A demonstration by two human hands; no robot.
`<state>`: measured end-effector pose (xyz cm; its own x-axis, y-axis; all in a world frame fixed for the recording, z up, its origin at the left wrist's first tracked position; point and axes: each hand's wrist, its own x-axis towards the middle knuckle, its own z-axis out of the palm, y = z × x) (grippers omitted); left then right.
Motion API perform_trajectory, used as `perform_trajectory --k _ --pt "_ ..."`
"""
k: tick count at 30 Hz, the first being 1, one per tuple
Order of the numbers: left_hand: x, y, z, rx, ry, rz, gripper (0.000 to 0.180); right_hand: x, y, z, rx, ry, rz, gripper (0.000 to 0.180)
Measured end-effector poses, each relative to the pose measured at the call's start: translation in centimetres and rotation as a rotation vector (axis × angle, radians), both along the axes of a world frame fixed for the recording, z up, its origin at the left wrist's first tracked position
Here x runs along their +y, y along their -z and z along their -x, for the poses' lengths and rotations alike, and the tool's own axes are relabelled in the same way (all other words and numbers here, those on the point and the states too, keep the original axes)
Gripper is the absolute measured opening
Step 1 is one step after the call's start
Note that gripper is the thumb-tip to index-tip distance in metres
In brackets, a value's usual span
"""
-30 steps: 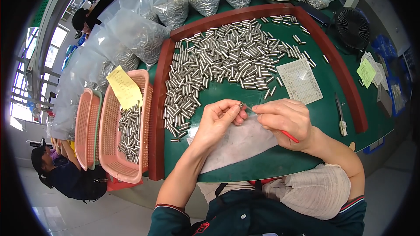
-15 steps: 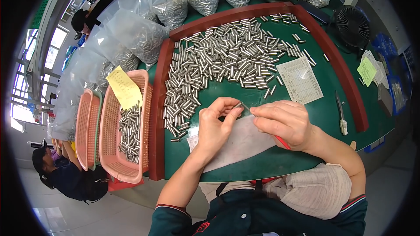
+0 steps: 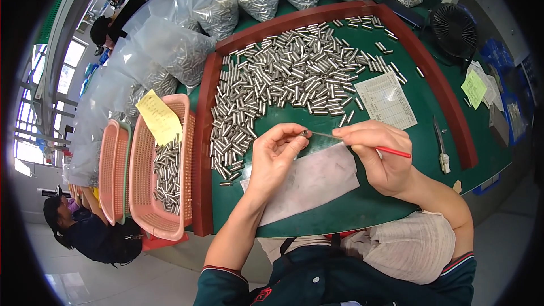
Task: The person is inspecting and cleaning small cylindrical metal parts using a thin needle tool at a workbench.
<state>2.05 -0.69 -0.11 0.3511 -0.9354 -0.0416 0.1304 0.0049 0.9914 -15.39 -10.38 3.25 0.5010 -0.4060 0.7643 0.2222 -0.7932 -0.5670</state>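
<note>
My left hand (image 3: 271,157) pinches a small metal cylinder (image 3: 306,134) between thumb and fingertips, its end turned toward my right hand. My right hand (image 3: 381,156) is closed round a thin metal tool with a red handle (image 3: 395,152). The tool's narrow shaft points left and its tip reaches the cylinder's end; whether it goes inside is too small to tell. Under my hands lies a pale, stained cloth or sheet (image 3: 311,184) on the green table. Beyond them spreads a large heap of loose silvery cylinders (image 3: 294,68).
A dark red raised border (image 3: 207,136) frames the work area. Left of it stand pink baskets (image 3: 136,175), one holding cylinders and a yellow note. Filled plastic bags (image 3: 218,14) line the back left. A printed sheet (image 3: 388,102), a knife-like tool (image 3: 438,139) and a black fan (image 3: 453,29) are to the right.
My right hand has drawn slightly right, away from my left, and turned so more of the red handle and shaft shows. My left hand keeps the cylinder.
</note>
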Motion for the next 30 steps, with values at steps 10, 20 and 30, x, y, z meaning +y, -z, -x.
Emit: perform_trajectory --k 10,20,30 --pt "0.0 -0.2 0.2 -0.054 0.001 -0.079 0.016 -0.1 0.5 -0.3 0.004 0.003 -0.041 0.008" --pt "0.2 0.1 0.8 -0.364 -0.082 0.002 0.012 -0.2 0.4 -0.4 0.089 -0.015 0.060 0.014" --pt "0.0 -1.0 1.4 -0.595 -0.093 0.073 0.011 -0.1 0.5 0.0 0.069 -0.015 0.493 0.019"
